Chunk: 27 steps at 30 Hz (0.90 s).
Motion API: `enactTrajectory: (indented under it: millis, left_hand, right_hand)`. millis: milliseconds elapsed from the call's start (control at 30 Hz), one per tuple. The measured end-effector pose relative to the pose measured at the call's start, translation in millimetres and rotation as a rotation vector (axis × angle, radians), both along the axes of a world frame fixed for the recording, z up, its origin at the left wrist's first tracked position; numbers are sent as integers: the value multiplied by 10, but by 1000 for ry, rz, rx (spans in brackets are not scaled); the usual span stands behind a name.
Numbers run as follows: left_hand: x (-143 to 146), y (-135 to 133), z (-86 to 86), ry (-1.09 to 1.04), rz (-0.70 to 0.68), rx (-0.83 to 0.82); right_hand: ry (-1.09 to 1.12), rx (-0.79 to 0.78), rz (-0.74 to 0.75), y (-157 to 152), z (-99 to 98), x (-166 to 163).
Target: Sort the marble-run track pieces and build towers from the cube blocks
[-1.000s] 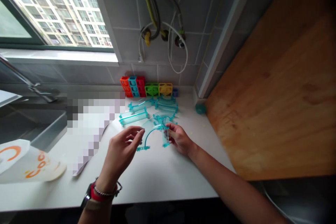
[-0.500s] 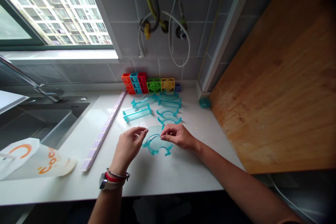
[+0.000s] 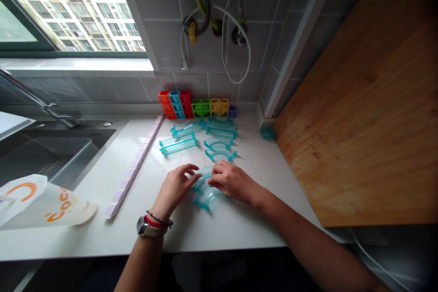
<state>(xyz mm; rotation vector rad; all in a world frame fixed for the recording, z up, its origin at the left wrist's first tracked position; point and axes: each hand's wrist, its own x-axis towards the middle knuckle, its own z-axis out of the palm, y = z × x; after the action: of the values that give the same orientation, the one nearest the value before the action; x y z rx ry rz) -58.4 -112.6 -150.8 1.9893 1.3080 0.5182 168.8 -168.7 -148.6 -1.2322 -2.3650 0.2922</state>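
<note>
Translucent teal curved track pieces lie together on the counter between my two hands. At their left side is my left hand, thumb and fingertips bent together at the edge of a curved piece. My right hand pinches the same group from the right, its fingers covering part of it. Just beyond, two more curved teal pieces lie one behind the other. Straight teal pieces rest farther left, with more teal pieces behind.
Stacked coloured blocks stand against the tiled wall. A long pale-purple strip lies left of the pieces. Farther left are a plastic drink cup and the sink. A wooden panel bounds the right side, near a small teal item.
Both hands have drawn slightly inward around the curved pieces. The nearest pieces have shifted a little right and turned, and the right hand now covers more of them.
</note>
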Motion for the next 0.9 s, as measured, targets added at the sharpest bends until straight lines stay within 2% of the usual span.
enactTrajectory:
  millis: [167,267,333,533,900]
  left_hand:
    - [10,-136,250,59,11,191]
    - [3,-255,413,157,-53,163]
    - [11,-330,462,259,-77,120]
    - [98,-408,400,446,-55,94]
    - [176,-379,333,444,-63,134]
  right_hand:
    - [26,-17,-82,5,13,-14]
    - [71,-18,-119,18,38,20]
    - [84,-26,-102,32,47,57]
    - [34,-65,-70,70,-16,110]
    - [-65,-101,-135,29,-21,51]
